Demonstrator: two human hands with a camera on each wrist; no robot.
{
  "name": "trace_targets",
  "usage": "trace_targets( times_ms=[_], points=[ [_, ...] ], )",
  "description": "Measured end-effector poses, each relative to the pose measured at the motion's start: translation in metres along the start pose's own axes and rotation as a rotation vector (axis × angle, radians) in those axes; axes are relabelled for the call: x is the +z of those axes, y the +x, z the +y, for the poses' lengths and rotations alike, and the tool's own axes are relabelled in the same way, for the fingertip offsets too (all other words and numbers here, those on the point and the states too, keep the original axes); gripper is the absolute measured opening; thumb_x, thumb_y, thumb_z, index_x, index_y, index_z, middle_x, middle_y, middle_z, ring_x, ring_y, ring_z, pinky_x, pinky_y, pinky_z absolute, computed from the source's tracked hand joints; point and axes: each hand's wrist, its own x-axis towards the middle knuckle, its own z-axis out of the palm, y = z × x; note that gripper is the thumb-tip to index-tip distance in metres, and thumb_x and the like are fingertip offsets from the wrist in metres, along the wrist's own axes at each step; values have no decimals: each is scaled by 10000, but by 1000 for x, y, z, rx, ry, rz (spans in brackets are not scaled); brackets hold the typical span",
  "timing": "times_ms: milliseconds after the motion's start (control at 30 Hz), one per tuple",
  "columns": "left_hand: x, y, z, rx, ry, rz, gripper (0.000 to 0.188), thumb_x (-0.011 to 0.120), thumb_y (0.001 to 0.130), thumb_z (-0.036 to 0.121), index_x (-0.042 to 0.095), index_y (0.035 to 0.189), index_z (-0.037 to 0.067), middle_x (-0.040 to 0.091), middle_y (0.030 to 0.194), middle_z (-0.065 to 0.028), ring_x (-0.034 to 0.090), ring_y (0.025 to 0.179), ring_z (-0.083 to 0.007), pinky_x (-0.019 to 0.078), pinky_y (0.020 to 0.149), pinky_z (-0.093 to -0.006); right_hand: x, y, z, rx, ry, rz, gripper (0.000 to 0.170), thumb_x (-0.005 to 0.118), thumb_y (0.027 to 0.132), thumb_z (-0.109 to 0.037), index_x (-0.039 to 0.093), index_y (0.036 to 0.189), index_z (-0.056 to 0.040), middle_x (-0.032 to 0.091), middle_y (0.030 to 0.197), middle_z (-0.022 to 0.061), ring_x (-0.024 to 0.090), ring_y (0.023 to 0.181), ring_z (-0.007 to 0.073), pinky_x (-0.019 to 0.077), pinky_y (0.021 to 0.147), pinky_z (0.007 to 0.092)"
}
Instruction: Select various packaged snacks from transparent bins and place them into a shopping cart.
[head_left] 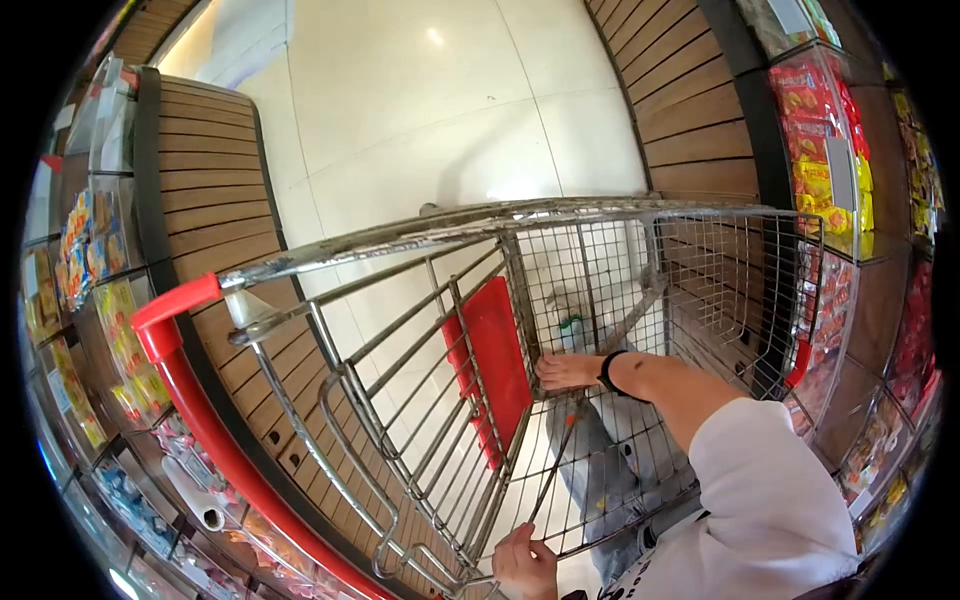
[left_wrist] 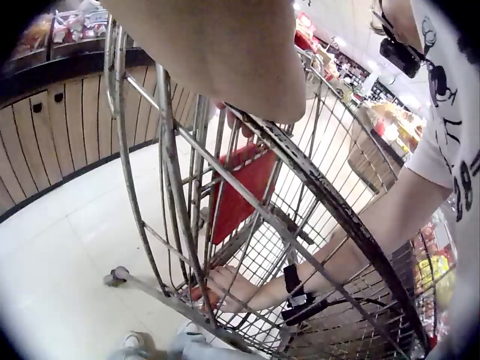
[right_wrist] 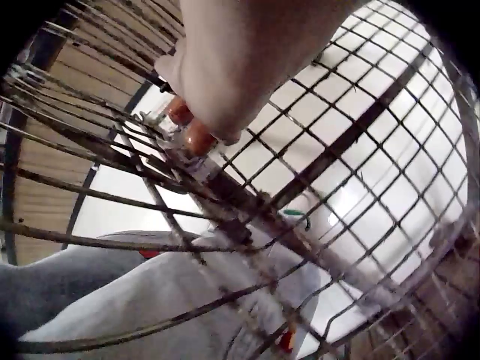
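Note:
The right hand (head_left: 568, 371) reaches down into the metal shopping cart (head_left: 590, 285), beside its red seat panel (head_left: 503, 345). In the right wrist view it holds a clear-wrapped pack of reddish-brown sausages (right_wrist: 199, 137), low at the wire floor. Seen from the left wrist, an orange-brown end of the sausage pack (left_wrist: 204, 295) shows at the fingertips. From the head, the back of the hand covers the pack. The left hand (head_left: 525, 562) grips the cart's near top rim, its fingers (left_wrist: 240, 120) curled over the worn metal bar.
The cart's red handle (head_left: 185, 375) curves along the left. Wood-slatted shelf bases (head_left: 205, 150) stand on both sides, with snack packets (head_left: 815, 130) above them. Pale floor tiles (head_left: 400, 120) run ahead. The person's jeans (head_left: 590, 470) are close behind the wire side.

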Motion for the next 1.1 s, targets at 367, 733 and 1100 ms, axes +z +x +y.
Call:
trace_targets(
  times_ms=[367,733,1100],
  points=[
    [12,0,-5,128,1,225,181,456,595,-28,525,736,63,551,699,-57,515,578,-221,408,495,-306,17,2,-27,317,434,-376,103,453,739,-128,532,754,-64,506,772,80,451,804,221,326,773,316],
    [14,-4,-6,205,-40,280,160,441,611,-39,518,731,34,548,728,-82,488,565,-254,382,498,-333,14,-3,-41,646,328,-428,132,489,717,-164,517,619,-82,455,664,45,398,765,183,309,676,286],
    [12,-15,-8,194,-35,399,251,506,664,102,495,909,47,558,716,-76,536,616,-220,427,523,-313,-190,-14,-13,916,1086,-154,547,653,563,-349,433,927,-4,539,830,168,534,755,281,419,667,327]
  ],
)
